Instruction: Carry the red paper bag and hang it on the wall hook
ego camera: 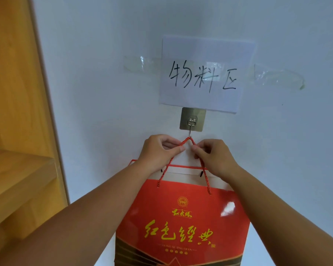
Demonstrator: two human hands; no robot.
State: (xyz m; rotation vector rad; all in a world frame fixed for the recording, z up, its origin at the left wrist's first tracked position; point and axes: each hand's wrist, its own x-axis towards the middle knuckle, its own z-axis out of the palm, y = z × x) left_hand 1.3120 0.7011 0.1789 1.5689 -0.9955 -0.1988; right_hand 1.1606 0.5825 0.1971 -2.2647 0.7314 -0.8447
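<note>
The red paper bag with yellow characters hangs flat against the white wall in the lower middle of the head view. Its red rope handle peaks right at the tip of the metal wall hook, a small steel hook on a square adhesive plate. My left hand pinches the left strand of the rope just below the peak. My right hand pinches the right strand. Whether the rope rests fully on the hook cannot be told.
A white paper sign with handwritten black characters is taped to the wall just above the hook. A wooden shelf unit stands close on the left. Bare white wall lies to the right.
</note>
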